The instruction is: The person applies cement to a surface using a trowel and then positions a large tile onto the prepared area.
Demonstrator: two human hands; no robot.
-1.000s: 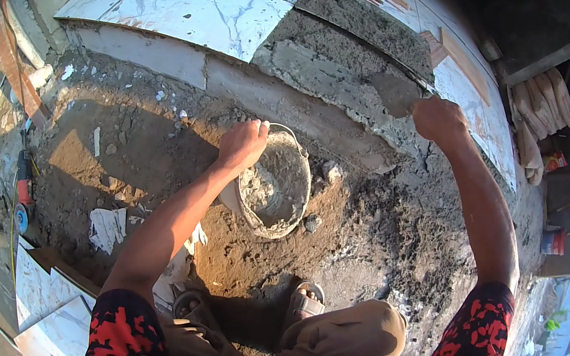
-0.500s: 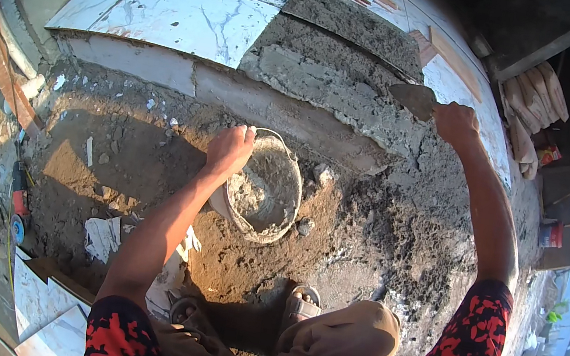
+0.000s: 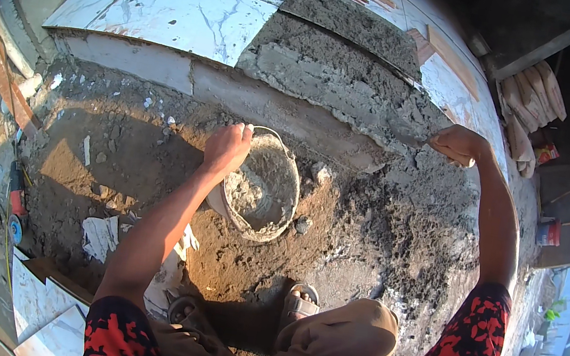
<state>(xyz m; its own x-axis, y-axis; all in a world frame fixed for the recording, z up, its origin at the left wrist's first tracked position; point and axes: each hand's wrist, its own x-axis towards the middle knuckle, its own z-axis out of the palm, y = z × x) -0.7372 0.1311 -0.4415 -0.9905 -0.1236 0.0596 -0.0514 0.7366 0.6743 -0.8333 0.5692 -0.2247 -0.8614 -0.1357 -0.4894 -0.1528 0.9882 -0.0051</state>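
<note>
Person squats on rough, sandy ground, both forearms reaching forward from patterned red-and-black sleeves (image 3: 464, 340).

Left hand (image 3: 227, 150): fingers curled closed at the upper-left rim of a mortar-caked bucket (image 3: 228, 215). The wire handle (image 3: 279, 137) arcs away from the fingertips; cannot tell whether the grip takes rim, wire or both. Bucket sits on the ground in front of the feet, mouth facing up toward the head camera. Wet grey mortar (image 3: 247, 193) lies inside, heaped toward the left, with a hollow beside it.

Right hand (image 3: 458, 146): closed into a fist around the handle of a trowel (image 3: 414, 140), well to the right of the bucket. Blade points left, dark against the grey and hard to make out, at the right end of the mortar bed (image 3: 338, 78); contact cannot be told.

The bed covers a gap along the raised step, edge ragged toward the person. White marbled tiles (image 3: 173, 15) border it on the left; wood strips (image 3: 453, 59) lie on tiles to the right. Two stones (image 3: 303, 225) lie just right of the bucket. Far left, on the ground: a red grinder (image 3: 16, 201) with a blue disc.
</note>
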